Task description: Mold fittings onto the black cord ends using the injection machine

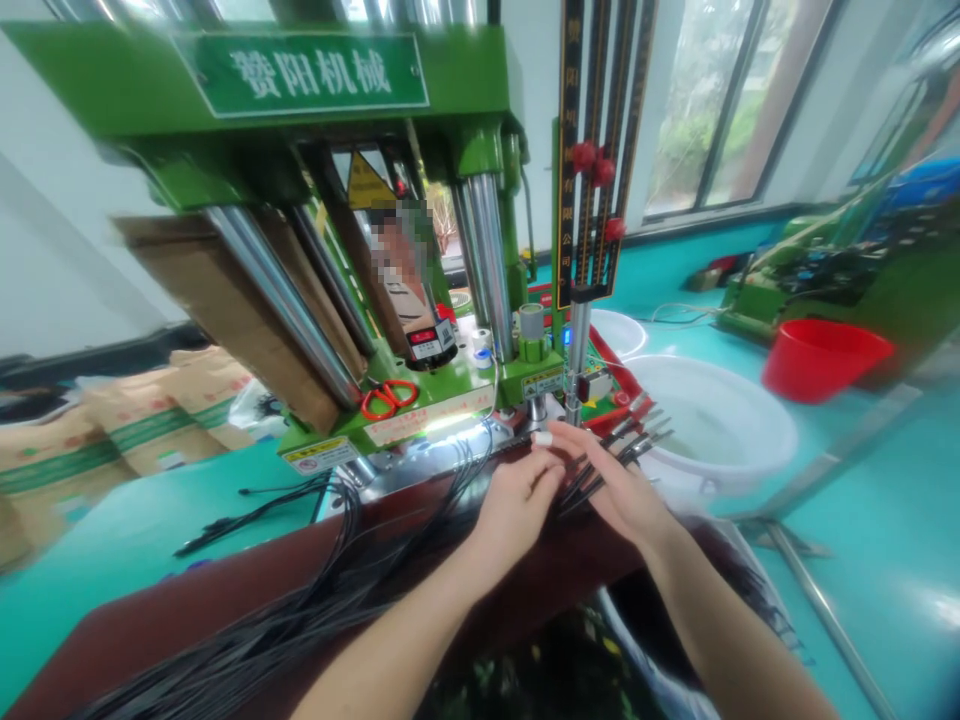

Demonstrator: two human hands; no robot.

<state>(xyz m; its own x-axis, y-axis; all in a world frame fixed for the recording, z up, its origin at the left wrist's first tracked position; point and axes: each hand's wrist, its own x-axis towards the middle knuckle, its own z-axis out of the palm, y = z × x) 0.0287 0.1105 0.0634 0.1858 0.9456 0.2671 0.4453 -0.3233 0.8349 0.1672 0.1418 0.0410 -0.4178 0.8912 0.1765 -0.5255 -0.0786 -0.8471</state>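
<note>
Left hand (517, 505) is curled, fingers closed together on a bundle of thin black cables (420, 530). Right hand (619, 480) lies across the same bundle, fingers extended and pressed together beside the metal-tipped cable ends (637, 445); any pinch cannot be confirmed. The bundle runs over a dark red work top (150, 620) before a green moulding press (300, 75). Red-handled scissors (386, 398) lie on the press bed; a white basin (712, 425) stands just beyond the hands.
</note>
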